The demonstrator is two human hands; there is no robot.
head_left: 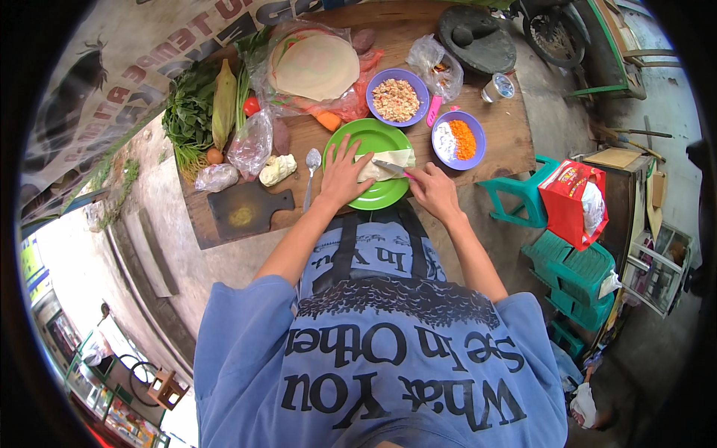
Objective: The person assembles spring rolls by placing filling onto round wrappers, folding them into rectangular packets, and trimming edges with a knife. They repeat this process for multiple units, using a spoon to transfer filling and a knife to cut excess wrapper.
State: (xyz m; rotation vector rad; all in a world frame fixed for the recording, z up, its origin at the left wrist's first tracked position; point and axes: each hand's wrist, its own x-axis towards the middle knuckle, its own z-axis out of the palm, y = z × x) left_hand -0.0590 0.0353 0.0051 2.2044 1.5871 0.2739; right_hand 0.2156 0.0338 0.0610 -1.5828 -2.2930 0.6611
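Note:
A green plate (379, 198) lies near the table's front edge, with a pale folded wrapper (404, 157) on it. My left hand (342, 176) rests on the plate's left part, fingers spread, their tips at the wrapper's left side. In my right hand (436, 193) is a small knife (388, 166), its blade lying across the wrapper. The knife's handle is pink and mostly covered by my fingers. Behind the plate stands a purple bowl (424, 95) of crumbly, light brown filling (396, 101). A second purple bowl (480, 143) holds white powder and orange bits.
Round pale sheets (317, 67) lie on plastic at the back. Leafy greens (188, 112), corn (223, 104), a tomato (251, 106), a spoon (311, 170) and a dark board (243, 211) are leftward. A stone mortar (482, 48) and a cup (497, 88) stand back right; green stools (571, 265) are beyond the table.

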